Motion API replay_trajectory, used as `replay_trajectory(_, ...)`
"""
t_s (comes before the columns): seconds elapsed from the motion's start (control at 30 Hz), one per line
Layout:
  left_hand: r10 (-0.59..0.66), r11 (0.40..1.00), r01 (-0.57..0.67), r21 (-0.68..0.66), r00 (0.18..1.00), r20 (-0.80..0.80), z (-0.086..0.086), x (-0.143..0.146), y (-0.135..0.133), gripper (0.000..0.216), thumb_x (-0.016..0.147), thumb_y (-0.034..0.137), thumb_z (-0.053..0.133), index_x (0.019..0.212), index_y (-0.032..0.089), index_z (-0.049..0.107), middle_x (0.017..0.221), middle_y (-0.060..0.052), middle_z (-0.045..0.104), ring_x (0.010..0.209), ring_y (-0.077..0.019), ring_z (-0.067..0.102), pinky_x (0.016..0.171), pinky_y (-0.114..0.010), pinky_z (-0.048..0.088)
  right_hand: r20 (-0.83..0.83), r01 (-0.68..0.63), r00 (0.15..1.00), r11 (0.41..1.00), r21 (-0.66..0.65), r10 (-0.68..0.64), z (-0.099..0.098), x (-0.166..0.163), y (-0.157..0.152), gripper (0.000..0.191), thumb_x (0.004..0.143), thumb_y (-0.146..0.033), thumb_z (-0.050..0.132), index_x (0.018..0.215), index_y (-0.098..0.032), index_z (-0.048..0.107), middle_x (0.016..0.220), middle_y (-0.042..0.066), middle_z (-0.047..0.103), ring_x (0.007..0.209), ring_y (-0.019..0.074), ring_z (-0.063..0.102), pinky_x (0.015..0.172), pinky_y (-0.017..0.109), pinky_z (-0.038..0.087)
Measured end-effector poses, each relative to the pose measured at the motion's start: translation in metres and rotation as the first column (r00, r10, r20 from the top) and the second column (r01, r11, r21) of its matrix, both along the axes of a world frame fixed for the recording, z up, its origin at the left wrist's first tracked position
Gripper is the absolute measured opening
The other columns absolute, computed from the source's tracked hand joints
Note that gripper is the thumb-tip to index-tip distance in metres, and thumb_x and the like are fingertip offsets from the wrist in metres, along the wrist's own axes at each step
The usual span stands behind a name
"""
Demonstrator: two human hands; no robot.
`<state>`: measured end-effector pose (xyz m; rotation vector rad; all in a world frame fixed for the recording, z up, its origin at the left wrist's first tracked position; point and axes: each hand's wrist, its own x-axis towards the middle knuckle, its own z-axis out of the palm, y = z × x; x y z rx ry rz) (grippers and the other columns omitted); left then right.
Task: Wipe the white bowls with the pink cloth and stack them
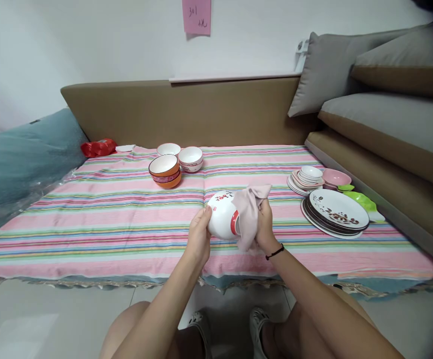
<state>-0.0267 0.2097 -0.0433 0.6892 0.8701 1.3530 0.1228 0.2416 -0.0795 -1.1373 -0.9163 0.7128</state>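
Observation:
My left hand [198, 234] grips a white bowl [222, 215] with red markings, tipped on its side above the near edge of the striped cloth [108, 219]. My right hand [264, 227] holds a pale pink rag [248, 209] pressed against the bowl's right side and rim. The rag hides part of the bowl's opening. A black band sits on my right wrist.
Stacked orange bowls [164, 171] and white bowls [191, 158] stand at the back centre. To the right lie a stack of patterned plates [336, 212], small white saucers [308, 178], a pink dish [336, 177] and green pieces [364, 202]. A red bag [99, 147] lies far left; cushions rise at right.

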Motion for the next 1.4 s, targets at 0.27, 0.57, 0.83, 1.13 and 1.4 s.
replay_trajectory(0.27,0.065,0.996,-0.063,0.057,0.997,-0.033,0.012,0.007,0.002,0.038,0.068,0.050,0.077,0.081,0.016,0.066,0.077,0.000,0.063,0.070,-0.0135,0.054,0.060,-0.022,0.041,0.495,-0.113,0.869,0.971,0.213,-0.007,0.026,-0.013,-0.021,0.039,0.086,-0.050,0.055,0.113,-0.022,0.061,0.104,0.009,0.059,0.096,0.0249,0.056,0.085,0.038,0.046)
replay_trajectory(0.57,0.003,0.984,0.054,0.172,0.950,-0.313,0.021,0.004,0.000,0.044,0.072,0.058,0.067,0.060,0.018,0.052,0.060,0.002,0.045,0.058,-0.0120,0.037,0.053,-0.024,0.032,0.046,-0.132,0.991,0.989,0.067,0.130,0.025,-0.026,-0.006,0.043,0.093,-0.049,0.042,0.117,-0.021,0.063,0.118,0.010,0.064,0.108,0.0240,0.059,0.094,0.039,0.047)
replay_trajectory(0.83,0.073,0.989,-0.032,0.147,0.956,-0.285,0.020,-0.006,0.005,0.023,0.069,0.039,0.066,0.066,0.018,0.059,0.063,0.001,0.055,0.063,-0.0144,0.046,0.059,-0.025,0.038,0.674,-0.305,0.738,0.877,0.372,-0.029,0.024,-0.033,-0.023,0.031,0.088,-0.042,0.054,0.110,-0.028,0.072,0.129,0.006,0.062,0.127,0.0287,0.051,0.111,0.049,0.035)
replay_trajectory(1.13,0.026,0.998,-0.010,0.059,0.962,-0.271,0.017,-0.007,0.002,0.034,0.070,0.048,0.071,0.063,0.017,0.058,0.059,0.001,0.055,0.058,-0.0141,0.049,0.052,-0.023,0.037,0.167,-0.338,0.931,0.939,0.060,0.324,0.030,-0.022,-0.008,0.046,0.094,-0.048,0.046,0.131,-0.023,0.057,0.134,0.007,0.060,0.119,0.0245,0.057,0.099,0.038,0.047)
replay_trajectory(1.4,0.088,0.990,-0.060,0.131,0.972,-0.217,0.019,-0.003,0.010,0.026,0.067,0.041,0.073,0.071,0.016,0.064,0.069,0.001,0.062,0.064,-0.0120,0.051,0.059,-0.022,0.041,0.679,-0.436,0.724,0.842,0.317,0.119,0.038,-0.024,-0.014,0.029,0.087,-0.035,0.058,0.113,-0.028,0.069,0.128,0.004,0.064,0.131,0.0264,0.049,0.114,0.048,0.032)
